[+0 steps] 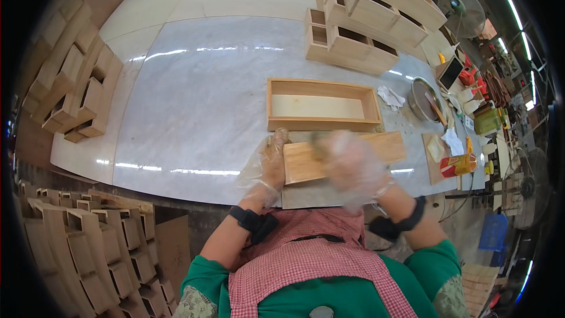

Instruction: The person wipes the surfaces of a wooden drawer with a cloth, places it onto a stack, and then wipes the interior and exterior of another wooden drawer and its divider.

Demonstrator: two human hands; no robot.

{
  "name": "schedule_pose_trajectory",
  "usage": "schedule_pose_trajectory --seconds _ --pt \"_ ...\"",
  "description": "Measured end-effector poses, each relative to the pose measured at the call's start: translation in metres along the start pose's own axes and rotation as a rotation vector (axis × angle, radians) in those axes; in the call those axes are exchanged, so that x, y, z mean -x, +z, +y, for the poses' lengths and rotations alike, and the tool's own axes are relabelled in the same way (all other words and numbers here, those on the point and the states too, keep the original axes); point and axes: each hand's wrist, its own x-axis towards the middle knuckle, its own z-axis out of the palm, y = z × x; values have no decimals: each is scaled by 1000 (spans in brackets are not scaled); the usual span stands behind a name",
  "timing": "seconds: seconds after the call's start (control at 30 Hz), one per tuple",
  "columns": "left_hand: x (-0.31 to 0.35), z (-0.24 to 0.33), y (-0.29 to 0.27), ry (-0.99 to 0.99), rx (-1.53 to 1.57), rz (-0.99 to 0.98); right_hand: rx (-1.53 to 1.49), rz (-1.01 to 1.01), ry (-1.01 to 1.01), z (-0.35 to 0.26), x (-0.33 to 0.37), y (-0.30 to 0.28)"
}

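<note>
In front of me, a flat-faced wooden piece (306, 165) lies at a slight slant, its upper face honey-coloured. My left hand (273, 159), in a clear plastic glove, grips its left end with bent fingers. Over its middle, my gloved right hand (353, 162) is smeared by motion and closed around a small, dark greenish thing too blurred to name. The hand hides part of the wooden piece. Just beyond stands an open rectangular wooden box (323, 123) with a pale bottom. A flat board (309, 197) shows beneath the wooden piece, near the table's front edge.
Pale wooden drawer units stand at the table's far right (365, 23) and left (76, 94). On the right are a metal bowl (422, 100) with a brush-like handle, crumpled white cloths (391, 98) and a red-and-yellow package (458, 165). More wooden boxes (100, 247) are stacked lower left.
</note>
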Motion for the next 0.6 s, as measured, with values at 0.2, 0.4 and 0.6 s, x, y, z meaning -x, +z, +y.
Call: schedule_pose_trajectory --seconds 0.2,0.4,0.6 --pt "-22 -41 -13 222 -290 29 -98 -154 35 -38 -28 16" --pt "-2 -6 -14 122 -363 -65 10 -208 244 -17 2 -29" --pt "11 -5 -24 481 -671 -79 -409 177 -160 -31 -18 28"
